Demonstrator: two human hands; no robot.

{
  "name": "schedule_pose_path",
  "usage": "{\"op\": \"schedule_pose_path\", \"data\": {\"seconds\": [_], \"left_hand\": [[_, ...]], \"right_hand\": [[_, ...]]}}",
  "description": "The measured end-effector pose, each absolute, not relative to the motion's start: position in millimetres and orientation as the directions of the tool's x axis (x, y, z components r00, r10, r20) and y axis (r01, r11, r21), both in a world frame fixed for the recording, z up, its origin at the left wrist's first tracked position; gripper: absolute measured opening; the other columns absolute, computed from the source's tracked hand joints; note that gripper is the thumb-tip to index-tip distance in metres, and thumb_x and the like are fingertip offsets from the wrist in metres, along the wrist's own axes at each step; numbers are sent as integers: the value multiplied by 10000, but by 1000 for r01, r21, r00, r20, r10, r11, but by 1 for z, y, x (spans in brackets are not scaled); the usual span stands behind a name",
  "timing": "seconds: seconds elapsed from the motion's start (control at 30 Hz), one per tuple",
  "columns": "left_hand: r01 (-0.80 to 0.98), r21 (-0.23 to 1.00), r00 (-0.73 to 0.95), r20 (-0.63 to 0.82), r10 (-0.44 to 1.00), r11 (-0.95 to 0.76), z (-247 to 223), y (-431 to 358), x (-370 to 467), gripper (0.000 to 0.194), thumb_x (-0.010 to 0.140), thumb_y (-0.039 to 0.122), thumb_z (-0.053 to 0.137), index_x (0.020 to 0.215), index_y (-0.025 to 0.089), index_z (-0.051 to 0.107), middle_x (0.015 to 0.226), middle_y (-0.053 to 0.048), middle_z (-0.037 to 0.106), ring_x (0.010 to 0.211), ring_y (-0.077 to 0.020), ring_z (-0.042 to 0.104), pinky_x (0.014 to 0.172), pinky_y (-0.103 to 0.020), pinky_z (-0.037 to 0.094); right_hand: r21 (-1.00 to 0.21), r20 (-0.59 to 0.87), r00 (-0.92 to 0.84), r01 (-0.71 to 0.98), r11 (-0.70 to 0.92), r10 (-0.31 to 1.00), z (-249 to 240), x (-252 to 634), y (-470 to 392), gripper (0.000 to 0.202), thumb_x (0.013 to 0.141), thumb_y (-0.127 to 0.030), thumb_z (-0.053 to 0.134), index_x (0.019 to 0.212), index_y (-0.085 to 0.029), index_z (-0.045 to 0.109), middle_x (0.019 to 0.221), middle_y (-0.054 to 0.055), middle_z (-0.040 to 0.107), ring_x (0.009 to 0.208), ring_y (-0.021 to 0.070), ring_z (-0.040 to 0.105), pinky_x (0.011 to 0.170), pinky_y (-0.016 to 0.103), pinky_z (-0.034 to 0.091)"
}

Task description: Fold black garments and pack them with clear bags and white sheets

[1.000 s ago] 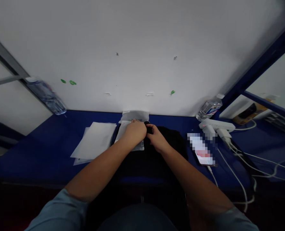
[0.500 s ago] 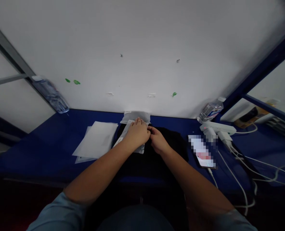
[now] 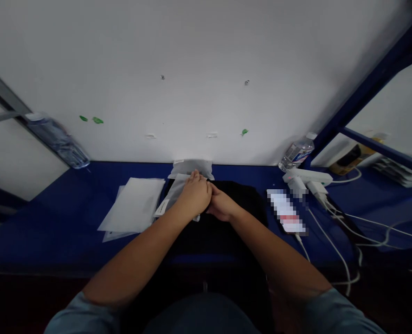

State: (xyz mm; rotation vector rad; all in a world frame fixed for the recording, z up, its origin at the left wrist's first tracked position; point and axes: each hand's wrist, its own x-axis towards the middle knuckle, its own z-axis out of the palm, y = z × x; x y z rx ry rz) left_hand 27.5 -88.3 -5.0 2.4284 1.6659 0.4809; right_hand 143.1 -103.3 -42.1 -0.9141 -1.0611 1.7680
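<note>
My left hand (image 3: 195,195) lies over a frosted plastic bag (image 3: 174,189), its fingers stretched forward and close together. The bag has a small label near its lower left corner and rests on black fabric (image 3: 242,192). Against the left hand's fingers is my right hand (image 3: 222,204), its fingers curled in. What they pinch, if anything, is hidden between the hands. Behind my fingertips, another piece of frosted plastic (image 3: 192,166) leans at the wall.
A stack of frosted plastic bags (image 3: 134,204) lies left on the blue desk (image 3: 60,213). To the right are a phone (image 3: 285,211), a white power strip (image 3: 308,176) with cables, and a bottle (image 3: 297,152). Another bottle (image 3: 60,141) leans at far left.
My head view has shifted slightly right. My right hand has closed in against the left, and more of the bag shows left of my left hand.
</note>
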Motion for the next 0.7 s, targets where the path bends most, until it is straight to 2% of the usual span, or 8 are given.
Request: {"op": "schedule_pose_path", "data": {"seconds": [0.1, 0.23, 0.3, 0.37, 0.43, 0.53, 0.6, 0.7], "left_hand": [[796, 304, 472, 230, 851, -523, -4, -94, 9, 577, 1069, 407, 315, 1491, 38, 453, 1600, -243, 390, 1512, -360, 344, 1215, -530, 343], [562, 164, 733, 354, 580, -811, -10, -102, -30, 797, 988, 600, 517, 1610, 166, 270, 1655, -167, 324, 1522, -319, 337, 1218, -480, 365], [492, 42, 786, 409, 464, -870, -19, -102, -46, 798, 988, 557, 559, 1618, 180, 247, 1633, -169, 367, 1500, -319, 382, 1217, -490, 364], [489, -52, 780, 473, 410, -871, -29, -100, -56, 667, 1039, 390, 518, 1614, 173, 259, 1601, -171, 421, 1469, -298, 435, 1198, -474, 393], [514, -101, 753, 529, 391, -852, -37, -97, -61, 588, 1053, 240, 455, 1608, 168, 275, 1580, -167, 452, 1447, -275, 469, 1173, -456, 427], [512, -129, 741, 566, 361, -849, -41, -94, -64, 579, 1048, 188, 434, 1607, 189, 285, 1563, -148, 480, 1427, -258, 497, 1144, -455, 464], [502, -132, 745, 567, 350, -855, -41, -93, -65, 580, 1053, 196, 432, 1611, 211, 277, 1558, -131, 490, 1423, -248, 502, 1134, -459, 477], [500, -122, 739, 575, 350, -857, -40, -95, -65, 579, 1055, 179, 418, 1614, 224, 273, 1561, -122, 487, 1432, -240, 491, 1133, -467, 482]], "right_hand": [[-876, -191, -295, -378, -298, 936, -39, 149, -98, 502, 740, -180, 692, 1214, -302, 574, 1086, 19, 726, 944, 218, 703, 680, 329, 609], [-835, -196, -242, -467, -291, 950, -32, 156, -94, 529, 714, -137, 679, 1210, -284, 565, 1056, 25, 713, 907, 207, 699, 663, 308, 600], [-826, -206, -255, -473, -307, 945, -29, 158, -95, 576, 680, -100, 634, 1222, -277, 555, 1096, 30, 700, 915, 204, 695, 654, 306, 598], [-843, -194, -284, -442, -308, 939, -26, 160, -97, 654, 654, -85, 599, 1274, -279, 530, 1149, 35, 683, 940, 200, 689, 679, 313, 602], [-911, -140, -327, -327, -251, 934, -25, 164, -99, 736, 666, -94, 623, 1361, -292, 483, 1221, 43, 660, 986, 200, 678, 759, 340, 604], [-1000, -12, -413, 22, -3, 911, -23, 175, -99, 823, 693, -161, 758, 1440, -281, 434, 1297, 66, 624, 1088, 227, 640, 943, 407, 552], [-955, 49, -432, 244, 169, 900, -22, 183, -97, 801, 710, -253, 824, 1418, -243, 449, 1267, 82, 624, 1084, 241, 620, 989, 440, 510], [-861, 69, -387, 442, 251, 920, -18, 193, -94, 696, 728, -386, 848, 1303, -204, 501, 1077, 56, 627, 911, 215, 600, 873, 422, 513]]}}
